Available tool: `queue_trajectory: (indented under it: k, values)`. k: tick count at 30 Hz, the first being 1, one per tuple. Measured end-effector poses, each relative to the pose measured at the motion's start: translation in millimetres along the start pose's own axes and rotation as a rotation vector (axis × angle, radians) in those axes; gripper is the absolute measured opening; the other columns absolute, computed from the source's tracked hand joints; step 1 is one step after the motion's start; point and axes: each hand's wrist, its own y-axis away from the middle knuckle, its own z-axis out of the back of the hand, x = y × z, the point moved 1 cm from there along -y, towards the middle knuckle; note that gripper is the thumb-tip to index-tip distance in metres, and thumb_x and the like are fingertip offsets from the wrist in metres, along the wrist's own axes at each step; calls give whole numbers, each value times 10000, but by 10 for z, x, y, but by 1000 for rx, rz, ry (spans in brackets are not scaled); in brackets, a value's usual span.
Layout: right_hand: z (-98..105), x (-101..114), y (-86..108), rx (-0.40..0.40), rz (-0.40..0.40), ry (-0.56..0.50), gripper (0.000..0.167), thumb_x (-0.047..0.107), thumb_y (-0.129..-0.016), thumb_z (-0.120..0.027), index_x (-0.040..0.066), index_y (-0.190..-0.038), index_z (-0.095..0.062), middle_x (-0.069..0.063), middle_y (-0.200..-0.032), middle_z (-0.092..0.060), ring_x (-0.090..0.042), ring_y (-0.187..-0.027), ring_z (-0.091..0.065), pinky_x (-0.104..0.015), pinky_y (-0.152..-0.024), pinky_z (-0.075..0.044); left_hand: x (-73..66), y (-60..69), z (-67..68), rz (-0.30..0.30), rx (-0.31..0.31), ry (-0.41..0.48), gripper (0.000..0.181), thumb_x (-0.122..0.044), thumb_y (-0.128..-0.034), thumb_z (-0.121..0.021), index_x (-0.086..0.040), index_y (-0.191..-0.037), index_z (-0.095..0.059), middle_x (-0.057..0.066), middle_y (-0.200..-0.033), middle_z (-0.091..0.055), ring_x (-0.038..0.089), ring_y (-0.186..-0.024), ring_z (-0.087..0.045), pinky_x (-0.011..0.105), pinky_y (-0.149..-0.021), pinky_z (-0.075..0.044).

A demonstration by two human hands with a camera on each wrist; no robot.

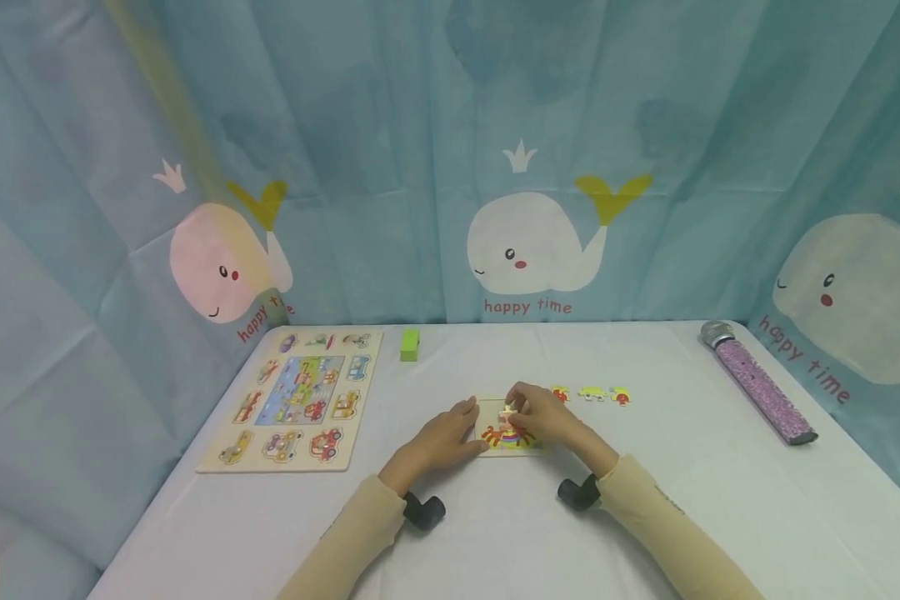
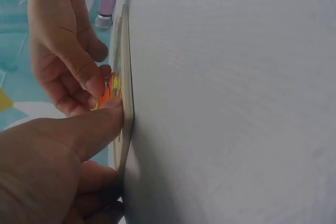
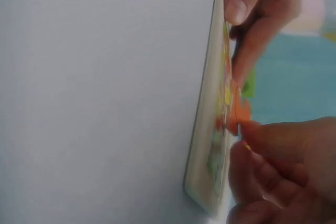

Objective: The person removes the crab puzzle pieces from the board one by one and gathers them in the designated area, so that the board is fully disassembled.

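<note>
My left hand [image 1: 441,437] rests against the left side of a small wooden puzzle board [image 1: 495,453], its thumb on the near left corner and fingers stretched towards the far one. Over the board my right hand [image 1: 546,415] pinches an orange puzzle piece [image 3: 241,111] between thumb and finger. The piece stands tilted above the picture, and its lower edge seems to touch the board. Part of a colourful picture with orange legs and a rainbow band shows in the tray. My right hand hides the board's far right part.
Several loose puzzle pieces [image 1: 592,393] lie beyond my right hand. A larger vehicle puzzle board [image 1: 356,433] is at the left, with a green block [image 1: 410,345] near its far corner. At the right lies a pink glittery microphone [image 1: 761,387]. A whale-print curtain [image 1: 390,208] borders the table.
</note>
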Motion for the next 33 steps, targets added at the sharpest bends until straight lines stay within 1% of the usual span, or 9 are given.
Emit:
queue_trajectory:
  k: [3, 8, 14, 22, 23, 24, 27, 29, 33]
  values:
    - [17, -46, -18, -6, -7, -13, 150, 61, -834, -626, 71, -983, -608, -29, -862, -608, -103, -682, -527, -228, -600, -452, 2, -8, 0, -2, -1, 7, 680, -436, -884, -558, -34, -1398, -368, 109, -1499, -292, 276, -1362, -319, 399, -1097, -324]
    - [52, -101, -76, -21, -107, -35, 103, 109, -846, -634, 98, -941, -673, -3, -852, -646, -116, -717, -551, -244, -643, -488, -2, -5, 7, 5, -1, 16, 685, -438, -883, -560, -37, -1402, -363, 105, -1503, -285, 272, -1365, -314, 397, -1101, -319]
    - [98, -141, -80, -30, -214, -79, 102, 189, -817, -691, 108, -876, -710, 5, -857, -692, -120, -767, -585, -276, -706, -506, -15, 3, 11, 4, 4, 26, 684, -432, -884, -561, -32, -1402, -360, 105, -1504, -282, 270, -1370, -305, 399, -1104, -312]
    - [184, -157, -59, -58, -199, -127, 108, 186, -833, -674, 111, -902, -710, -23, -913, -699, -123, -810, -597, -270, -715, -507, -10, -9, 15, 15, 6, 26, 694, -443, -882, -560, -47, -1412, -346, 94, -1509, -273, 257, -1380, -287, 393, -1115, -295]
    - [200, -166, -55, -59, -201, -133, 116, 196, -835, -673, 114, -910, -709, -23, -926, -699, -115, -803, -595, -263, -702, -505, -9, -10, 16, 16, 5, 23, 695, -443, -881, -561, -48, -1412, -347, 93, -1509, -273, 257, -1381, -286, 392, -1116, -293]
    - [218, -182, -51, -56, -209, -142, 125, 211, -835, -674, 121, -916, -707, -26, -924, -699, -112, -737, -580, -253, -641, -496, -8, -9, 15, 17, 4, 22, 695, -443, -881, -561, -48, -1411, -348, 92, -1510, -272, 256, -1381, -285, 392, -1116, -292]
    - [289, -249, -22, -55, -221, -168, 161, 237, -836, -673, 120, -942, -705, -43, -952, -698, -94, -691, -550, -219, -593, -463, -6, -7, 11, 15, 0, 21, 691, -441, -880, -563, -46, -1408, -354, 91, -1509, -274, 256, -1381, -286, 390, -1117, -292]
    - [358, -312, 15, -52, -228, -195, 194, 244, -835, -674, 105, -967, -704, -65, -966, -699, -119, -667, -552, -231, -572, -467, -7, -3, 7, 11, 0, 24, 690, -438, -881, -564, -44, -1407, -356, 91, -1509, -274, 256, -1382, -284, 391, -1117, -290]
    - [557, -456, 148, -55, -261, -208, 244, 250, -829, -680, 76, -998, -706, -72, -977, -703, -140, -750, -595, -268, -651, -504, -8, 10, 7, 14, 4, 27, 690, -436, -883, -562, -47, -1411, -348, 88, -1512, -268, 255, -1385, -277, 394, -1120, -284]
